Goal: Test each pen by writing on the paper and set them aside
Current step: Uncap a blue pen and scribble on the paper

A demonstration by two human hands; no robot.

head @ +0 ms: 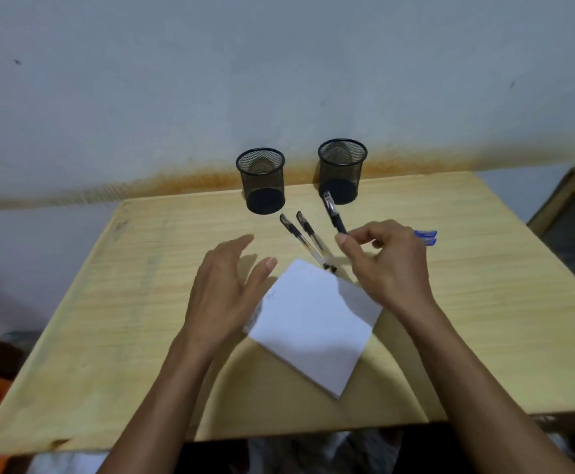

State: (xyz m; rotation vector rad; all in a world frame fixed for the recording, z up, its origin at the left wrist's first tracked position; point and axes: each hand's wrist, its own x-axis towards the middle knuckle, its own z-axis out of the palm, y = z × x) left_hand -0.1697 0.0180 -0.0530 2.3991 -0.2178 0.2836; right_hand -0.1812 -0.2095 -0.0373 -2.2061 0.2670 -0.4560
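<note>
A white paper [313, 323] lies tilted on the wooden table [142, 302], with a faint scribble near its left edge. My right hand [388, 268] holds a black capped pen [334, 212] by its lower end, above the table, its cap pointing up and away toward the right cup. Two more black pens [305, 239] lie side by side just beyond the paper's top corner. My left hand [224, 292] hovers open at the paper's left edge, holding nothing. Two blue pens [428, 237] lie behind my right hand, mostly hidden by it.
Two black mesh pen cups stand at the table's far edge by the wall, the left cup [262, 181] and the right cup [342, 171]; both look empty. Another piece of wooden furniture [573, 213] stands at the far right.
</note>
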